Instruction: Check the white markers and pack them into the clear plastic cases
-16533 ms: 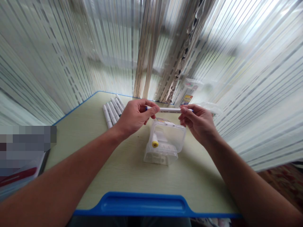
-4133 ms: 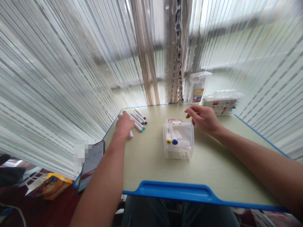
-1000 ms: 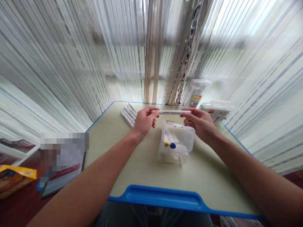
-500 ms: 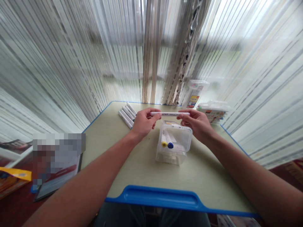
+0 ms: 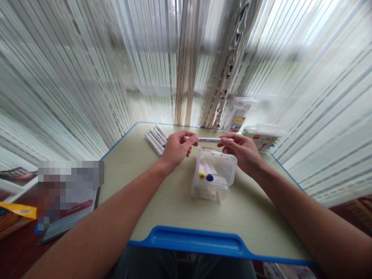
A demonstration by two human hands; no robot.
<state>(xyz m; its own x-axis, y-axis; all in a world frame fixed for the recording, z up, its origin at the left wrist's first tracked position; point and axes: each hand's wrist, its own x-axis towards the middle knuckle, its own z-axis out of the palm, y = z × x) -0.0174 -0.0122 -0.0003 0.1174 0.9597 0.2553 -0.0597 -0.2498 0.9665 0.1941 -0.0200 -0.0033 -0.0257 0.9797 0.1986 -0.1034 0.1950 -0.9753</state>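
A white marker (image 5: 208, 140) lies level between my hands, above the far side of an open clear plastic box (image 5: 209, 193). My left hand (image 5: 180, 146) pinches its left end, and my right hand (image 5: 237, 147) pinches the right end. Inside the box lean a marker with a yellow end (image 5: 202, 175) and one with a blue end (image 5: 209, 177). Several white markers (image 5: 155, 144) lie side by side on the table, just left of my left hand. My fingers partly cover both ends of the held marker.
The pale table (image 5: 162, 209) has a blue edge and a blue front tray (image 5: 197, 241). At the back right stand a tall clear case (image 5: 240, 116) and a clear case with a printed label (image 5: 260, 139). A striped curtain (image 5: 151, 58) hangs behind. A yellow packet (image 5: 19, 213) is at lower left.
Both hands stay in nearly the same place with the marker held level. My fingers now cover more of its left end. The box and the other markers have not moved.
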